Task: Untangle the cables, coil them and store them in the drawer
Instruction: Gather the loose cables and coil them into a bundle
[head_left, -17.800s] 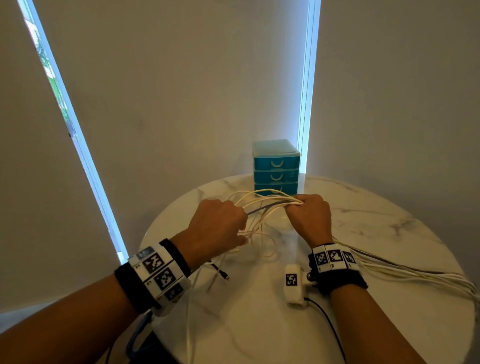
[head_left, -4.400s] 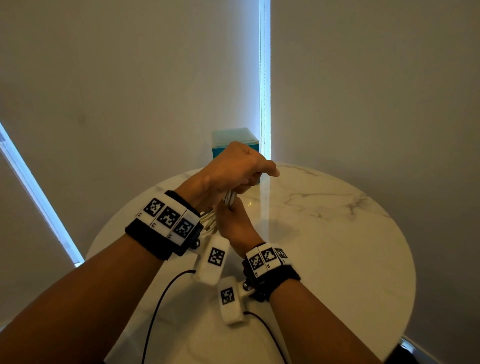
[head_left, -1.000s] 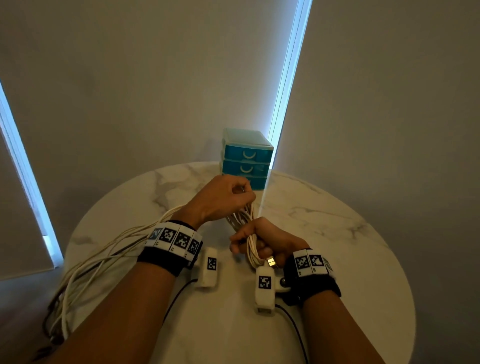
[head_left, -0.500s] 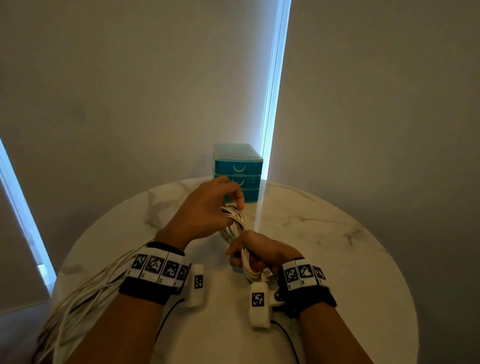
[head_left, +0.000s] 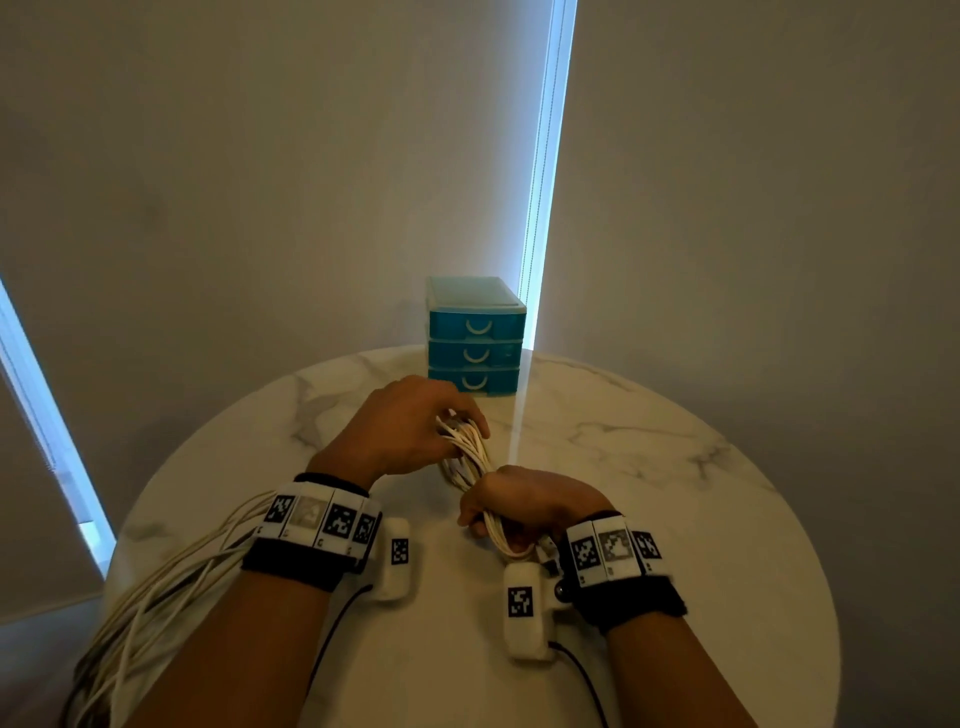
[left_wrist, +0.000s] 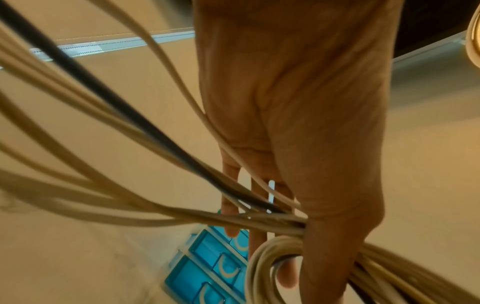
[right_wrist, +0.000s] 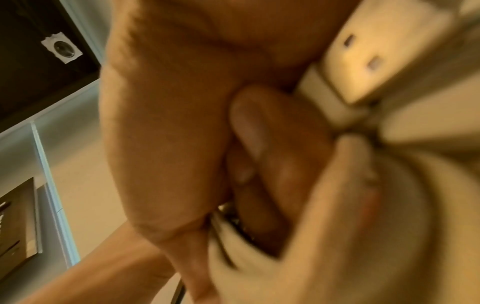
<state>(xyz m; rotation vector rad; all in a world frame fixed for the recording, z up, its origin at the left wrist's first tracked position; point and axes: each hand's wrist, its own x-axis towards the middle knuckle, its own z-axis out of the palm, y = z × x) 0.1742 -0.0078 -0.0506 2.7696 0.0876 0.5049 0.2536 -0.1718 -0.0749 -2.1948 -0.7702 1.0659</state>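
Note:
A bundle of white cables (head_left: 470, 457) with one black strand is partly coiled between my two hands above the marble table (head_left: 649, 467). My left hand (head_left: 410, 426) grips the far end of the coil, thumb and fingers around the strands (left_wrist: 280, 224). My right hand (head_left: 519, 506) is fisted round the near end of the coil (right_wrist: 285, 236), a USB plug (right_wrist: 363, 61) beside its palm. Loose cable tails (head_left: 171, 577) trail from under my left wrist off the table's left edge. The teal three-drawer box (head_left: 475, 338) stands at the table's back edge, all drawers closed.
A wall with bright window slits rises right behind the drawer box. The round table's edge (head_left: 156, 499) curves close on the left, where the loose cables hang down toward the floor. Black camera leads (head_left: 582, 675) run back from my wrists.
My left hand has shifted slightly along the coil's far loop while the right keeps its grip. The head view has tilted, so the drawer box sits more central.

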